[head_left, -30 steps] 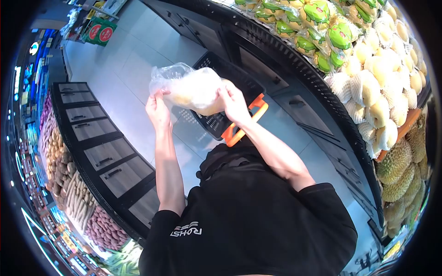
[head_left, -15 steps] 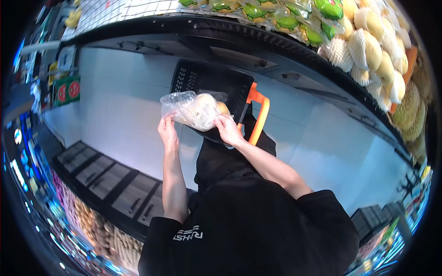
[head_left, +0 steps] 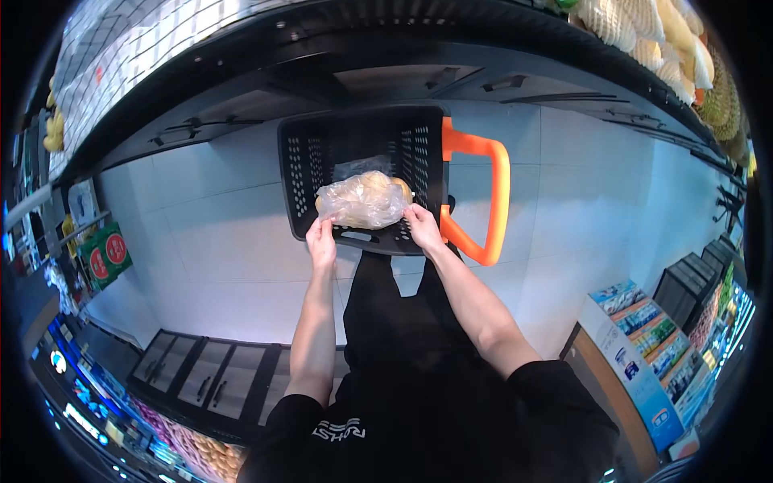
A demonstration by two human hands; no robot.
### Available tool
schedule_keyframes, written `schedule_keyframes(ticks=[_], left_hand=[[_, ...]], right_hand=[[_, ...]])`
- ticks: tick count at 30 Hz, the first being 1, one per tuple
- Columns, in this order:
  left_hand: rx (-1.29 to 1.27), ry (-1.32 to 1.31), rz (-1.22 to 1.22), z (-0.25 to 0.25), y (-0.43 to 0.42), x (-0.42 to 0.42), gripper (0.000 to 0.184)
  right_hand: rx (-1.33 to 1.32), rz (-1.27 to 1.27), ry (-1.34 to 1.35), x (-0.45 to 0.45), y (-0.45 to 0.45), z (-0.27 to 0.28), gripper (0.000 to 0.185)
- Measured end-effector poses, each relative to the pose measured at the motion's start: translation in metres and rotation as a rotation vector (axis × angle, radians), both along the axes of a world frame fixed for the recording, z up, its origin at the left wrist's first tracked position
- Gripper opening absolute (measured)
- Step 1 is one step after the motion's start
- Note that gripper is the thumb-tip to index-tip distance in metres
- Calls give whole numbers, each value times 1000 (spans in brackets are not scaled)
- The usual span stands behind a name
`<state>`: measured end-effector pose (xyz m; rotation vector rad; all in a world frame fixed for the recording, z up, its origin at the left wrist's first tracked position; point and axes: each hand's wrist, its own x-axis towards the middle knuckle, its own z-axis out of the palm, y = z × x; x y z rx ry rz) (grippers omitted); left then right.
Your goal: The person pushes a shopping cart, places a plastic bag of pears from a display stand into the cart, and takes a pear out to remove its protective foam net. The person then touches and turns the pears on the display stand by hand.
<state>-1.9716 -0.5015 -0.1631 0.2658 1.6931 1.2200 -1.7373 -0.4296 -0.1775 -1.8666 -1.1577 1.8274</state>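
A clear plastic bag of pale yellow, rounded produce (head_left: 364,199) hangs over or within the mouth of a black shopping basket (head_left: 294,181); the exact height is hard to judge. My left hand (head_left: 321,244) pinches the bag's left lower edge. At its right end, the fingers of my right hand (head_left: 423,228) are closed on the plastic. Crinkled film hides the exact kind of produce. The basket's orange handle (head_left: 498,197) sticks out to the right. Further film lies behind the bag, inside the basket.
Ahead runs a black display counter (head_left: 266,56) with netted yellow fruit (head_left: 612,24) at its right end. Behind me on the left are dark cabinets (head_left: 209,374). A blue and white product stand (head_left: 644,362) is at right. Pale floor tiles (head_left: 217,241) surround the basket.
The bag has turned more level and sits lower toward the basket, still between both hands. The view has shifted, bringing the basket squarely in front and the product stand into sight.
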Motion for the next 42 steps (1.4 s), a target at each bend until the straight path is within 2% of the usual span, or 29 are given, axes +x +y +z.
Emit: schedule_keyframes(ticks=[6, 8, 12, 14, 19, 21, 26, 31, 38, 42], left_hand=[[-83, 3, -157, -32, 7, 6, 20], [-63, -38, -198, -39, 5, 14, 18], [-65, -62, -174, -32, 15, 31, 16], [-123, -120, -118, -28, 22, 40, 17], [-79, -137, -59, -26, 38, 78, 17], [-172, -176, -218, -32, 40, 81, 15], [-111, -185, -255, -42, 57, 122, 15], [-100, -140, -408, -48, 70, 146, 21], [-153, -90, -461, -30, 76, 179, 21], [-154, -153, -402, -38, 70, 199, 19]], right_hand=[[-95, 70, -15, 23, -10, -30, 24], [48, 45, -16, 35, -18, -38, 25], [-2, 105, -61, 53, -12, -30, 26], [51, 66, -86, 58, -11, -33, 26], [75, 36, -118, 87, 0, -21, 24], [130, -19, -109, 101, 1, -20, 25], [74, -8, -179, 142, 10, -9, 26], [111, -73, -204, 169, 9, -8, 27], [112, -36, -196, 205, 11, -17, 26], [157, -30, -212, 225, 10, -22, 25]])
